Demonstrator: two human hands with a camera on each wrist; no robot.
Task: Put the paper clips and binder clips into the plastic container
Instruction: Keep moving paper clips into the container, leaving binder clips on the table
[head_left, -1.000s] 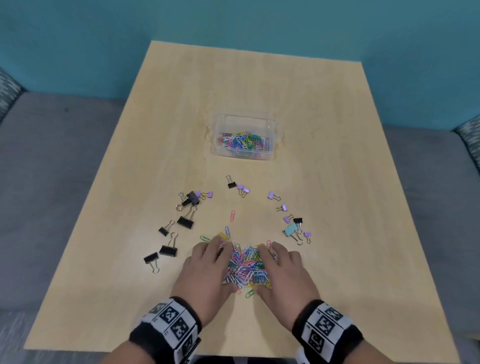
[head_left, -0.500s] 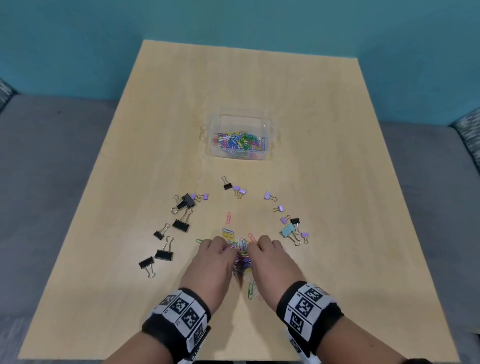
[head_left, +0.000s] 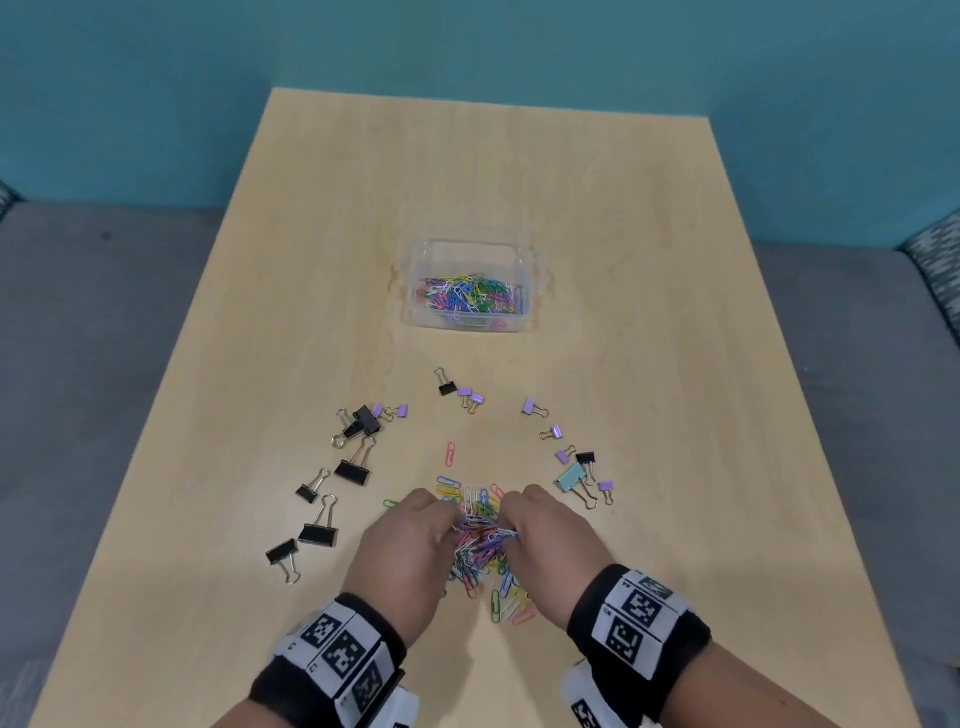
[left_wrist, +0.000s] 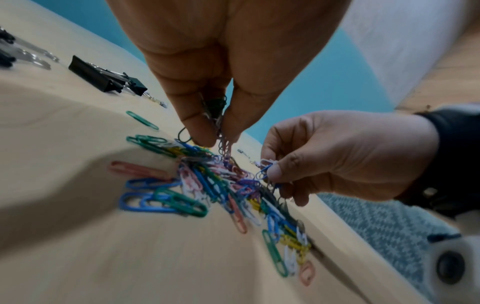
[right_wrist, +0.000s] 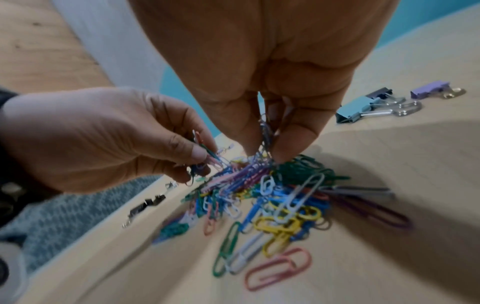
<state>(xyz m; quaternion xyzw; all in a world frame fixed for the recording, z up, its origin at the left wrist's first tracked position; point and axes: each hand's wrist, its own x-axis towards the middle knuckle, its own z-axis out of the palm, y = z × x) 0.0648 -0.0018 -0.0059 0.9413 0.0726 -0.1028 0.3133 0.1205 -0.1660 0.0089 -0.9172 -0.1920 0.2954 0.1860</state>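
A heap of coloured paper clips (head_left: 480, 551) lies near the table's front edge. My left hand (head_left: 415, 545) and right hand (head_left: 540, 535) face each other over it, each pinching a bunch of clips (left_wrist: 221, 127) (right_wrist: 265, 139) lifted a little off the wood. Loose clips (right_wrist: 278, 265) stay on the table below. The clear plastic container (head_left: 470, 260) stands further back, holding several paper clips. Black binder clips (head_left: 353, 470) lie left of the heap; purple, black and teal ones (head_left: 571, 475) lie to the right.
The light wooden table (head_left: 649, 312) is edged by a grey sofa on both sides and a teal wall behind. Small binder clips (head_left: 457, 389) sit between the heap and the container. A single pink clip (head_left: 450, 453) lies ahead of the hands.
My hands have drawn together from flat beside the heap into pinches on the clips, and have risen slightly, pulling a bunch upward.
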